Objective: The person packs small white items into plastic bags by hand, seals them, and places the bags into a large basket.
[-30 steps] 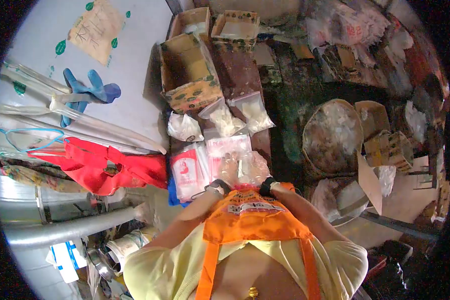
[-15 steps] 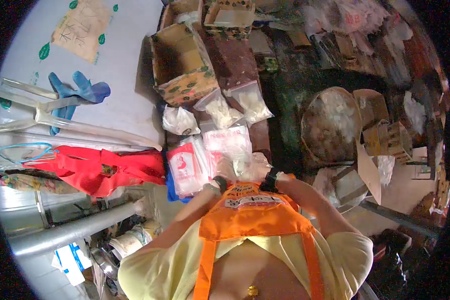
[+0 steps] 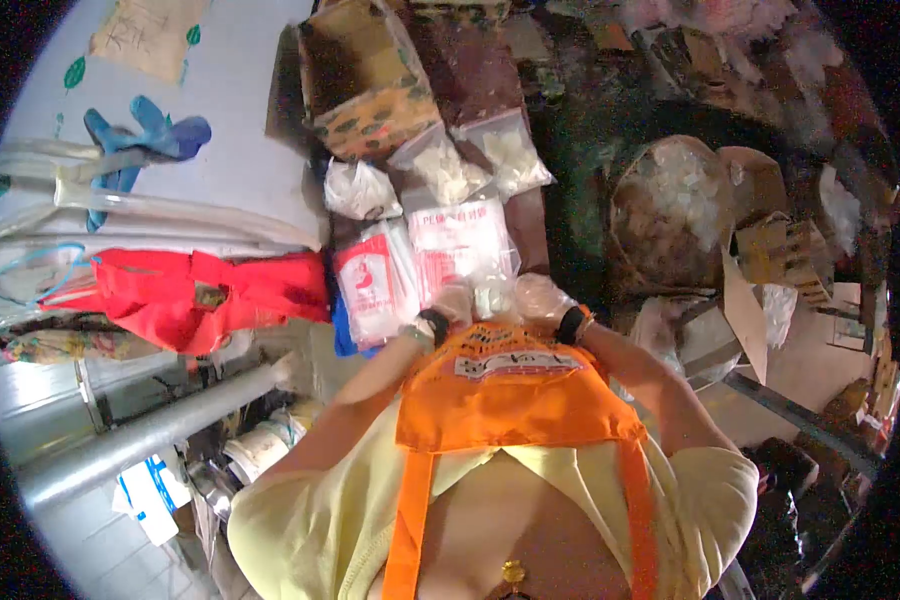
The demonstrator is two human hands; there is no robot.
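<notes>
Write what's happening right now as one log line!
left hand: at clear plastic | right hand: beside it | ahead: printed bags, filled bags | left side: red cloth

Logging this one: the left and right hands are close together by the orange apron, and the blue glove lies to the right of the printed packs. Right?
The glove's side is wrong: the head view shows the blue glove left of the printed packs. The rest stands.

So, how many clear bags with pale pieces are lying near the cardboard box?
2: the left bag, beside the white bundle; the right bag, farthest right. The box may hide more.
</notes>
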